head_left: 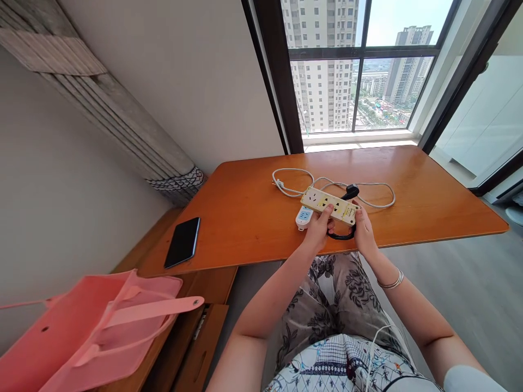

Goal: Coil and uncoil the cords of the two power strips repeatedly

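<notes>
A cream power strip (329,204) with yellow-ringed sockets hovers just above the near edge of the wooden table (253,212). My left hand (317,228) grips its near long side, thumb on top. My right hand (363,231) holds its right end, fingers closed around it and around a black cable (341,237) looping below. A black plug (350,191) sits behind the strip's right end. A small white and blue adapter (304,216) lies under the strip's left part. A white cord (376,193) coils on the table behind.
A black phone (182,242) lies near the table's left front corner. A pink tote bag (93,326) rests on a lower wooden cabinet (196,348) at the left. A rolled mat (122,120) leans on the wall. A window (359,81) is beyond.
</notes>
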### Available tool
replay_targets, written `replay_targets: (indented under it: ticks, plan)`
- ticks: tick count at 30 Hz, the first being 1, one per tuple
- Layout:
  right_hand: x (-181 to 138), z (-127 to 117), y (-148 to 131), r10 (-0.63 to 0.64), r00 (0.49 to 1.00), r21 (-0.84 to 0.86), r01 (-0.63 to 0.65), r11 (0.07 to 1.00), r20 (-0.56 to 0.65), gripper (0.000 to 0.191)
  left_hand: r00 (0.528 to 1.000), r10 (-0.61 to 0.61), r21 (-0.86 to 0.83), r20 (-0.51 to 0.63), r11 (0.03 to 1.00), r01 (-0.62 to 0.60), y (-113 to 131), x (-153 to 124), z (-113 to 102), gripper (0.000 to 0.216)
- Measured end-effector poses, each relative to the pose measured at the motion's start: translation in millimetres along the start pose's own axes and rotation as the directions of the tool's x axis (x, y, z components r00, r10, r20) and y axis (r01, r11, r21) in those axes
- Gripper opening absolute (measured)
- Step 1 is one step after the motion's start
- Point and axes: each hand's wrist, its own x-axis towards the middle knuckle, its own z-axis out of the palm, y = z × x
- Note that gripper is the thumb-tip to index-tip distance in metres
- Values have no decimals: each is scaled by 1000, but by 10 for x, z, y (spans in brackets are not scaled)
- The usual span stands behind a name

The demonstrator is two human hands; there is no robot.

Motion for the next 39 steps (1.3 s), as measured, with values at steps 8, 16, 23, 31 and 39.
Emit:
replay_targets:
  ticks: [8,16,23,31,39]
  plan:
    - [107,-103,51,16,997,-36,-13,999,78,74,997,63,31,43,997,-64,-20,1,51,51]
    - [236,-302,-110,180,930,140,-234,962,319,62,995,87,83,42,992,-90,-117,140,58,46]
    - [597,-448,-185,72,968,194,-120,974,242,59,974,157,274,164,941,-197,-69,406,-1,35]
    - [1713,-1054,-248,16,998,140,-7,990,-60,33,966,213,449,147,856,-257,-177,526,-286,18]
    - [2556,-1487,-89,170,940,-36,-188,981,-295,11,900,234,694,368,576,-433,-254,434,-373,17]
